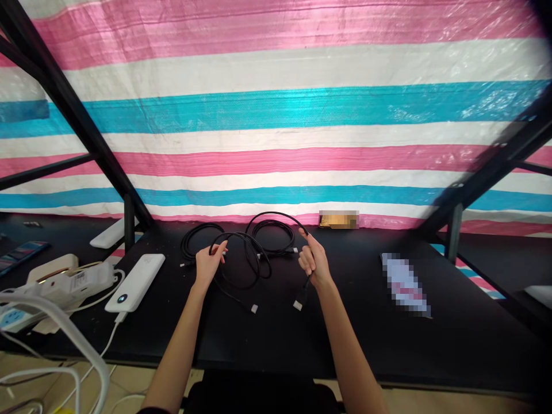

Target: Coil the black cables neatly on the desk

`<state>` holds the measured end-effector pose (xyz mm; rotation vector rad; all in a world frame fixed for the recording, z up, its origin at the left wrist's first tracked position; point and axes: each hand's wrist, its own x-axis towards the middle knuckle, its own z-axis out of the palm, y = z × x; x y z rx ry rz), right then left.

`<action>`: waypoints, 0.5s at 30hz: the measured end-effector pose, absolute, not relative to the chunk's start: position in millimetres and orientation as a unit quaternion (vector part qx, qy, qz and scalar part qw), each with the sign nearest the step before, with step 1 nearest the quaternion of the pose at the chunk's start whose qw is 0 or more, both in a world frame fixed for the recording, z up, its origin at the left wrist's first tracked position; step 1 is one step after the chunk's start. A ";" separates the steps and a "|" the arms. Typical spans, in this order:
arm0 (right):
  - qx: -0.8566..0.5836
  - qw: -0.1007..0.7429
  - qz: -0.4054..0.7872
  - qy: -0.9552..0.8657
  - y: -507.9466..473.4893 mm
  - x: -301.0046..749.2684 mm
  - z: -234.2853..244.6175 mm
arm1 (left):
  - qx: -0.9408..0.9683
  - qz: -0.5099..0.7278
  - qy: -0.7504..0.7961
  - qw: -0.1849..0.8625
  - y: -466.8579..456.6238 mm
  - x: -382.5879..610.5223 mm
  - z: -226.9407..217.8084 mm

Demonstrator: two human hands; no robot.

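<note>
Several black cables lie coiled on a black table (353, 339). My left hand (209, 263) pinches one looped black cable (241, 259) near its top. My right hand (314, 261) is closed round another black cable (276, 217) that arches up and left to a coil (271, 236) at the back. That cable's plug end (298, 303) hangs below my right fist. A further coil (196, 238) rests left of my left hand. A loose plug (253, 309) lies on the table between my forearms.
A white power bank (137, 280) with a lit dot lies at the left, a white lead plugged into it. A white power strip (64, 284) and white cords sit further left. Black frame bars (81, 123) slant on both sides. A striped tarpaulin (284, 103) hangs behind.
</note>
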<state>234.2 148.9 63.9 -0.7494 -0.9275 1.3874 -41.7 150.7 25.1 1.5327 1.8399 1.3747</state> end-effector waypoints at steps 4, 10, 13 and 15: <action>-0.331 0.605 0.602 -0.403 149.7 234.0 62.5 | 0.556 0.480 0.656 0.176 151.0 -42.2 24.4; -0.335 0.602 0.597 -0.412 150.3 232.9 61.0 | 0.555 0.474 0.661 0.174 150.9 -42.6 21.9; -0.330 0.603 0.602 -0.406 150.2 232.8 60.7 | 0.548 0.479 0.663 0.177 150.7 -42.1 21.3; -0.326 0.606 0.607 -0.398 150.4 232.6 60.5 | 0.543 0.486 0.662 0.175 150.7 -41.8 21.0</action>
